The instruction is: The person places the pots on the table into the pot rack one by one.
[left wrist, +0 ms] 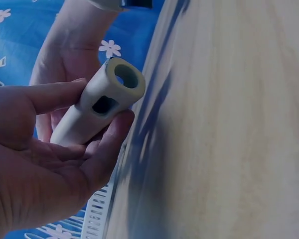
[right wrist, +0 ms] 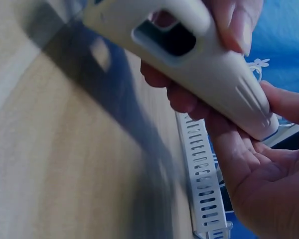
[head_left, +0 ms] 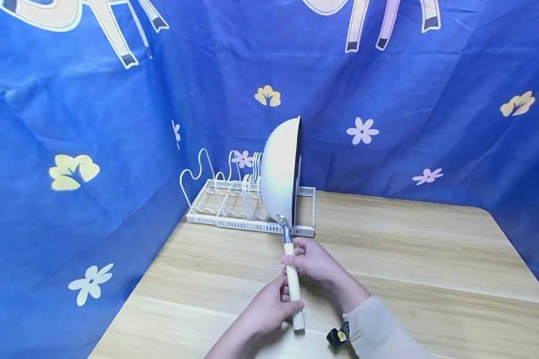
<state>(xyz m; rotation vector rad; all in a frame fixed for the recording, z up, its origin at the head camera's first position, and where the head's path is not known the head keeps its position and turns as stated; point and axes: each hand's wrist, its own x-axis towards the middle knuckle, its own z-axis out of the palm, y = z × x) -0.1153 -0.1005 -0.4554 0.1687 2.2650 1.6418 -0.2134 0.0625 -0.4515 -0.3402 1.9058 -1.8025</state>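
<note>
The pan (head_left: 280, 169) stands on edge at the right end of the white wire rack (head_left: 233, 202), its pale underside facing left and its dark inside facing right, with the cream handle (head_left: 293, 281) running down toward the person over the wooden counter (head_left: 431, 259). Whether its rim rests in a rack slot or just above it I cannot tell from here. Both hands are on that handle. The left hand (head_left: 269, 306) grips the lower part near the end, fingers and thumb curled round it; the left wrist view shows the hollow tip of the handle poking out between thumb and fingers. The right hand (head_left: 314, 259) holds the upper part, close below the metal neck, fingers wrapped loosely from the right side; the right wrist view shows the handle lying across its curled fingers. The rack sits at the counter's far left edge, against the blue flowered cloth (head_left: 94, 124).
</note>
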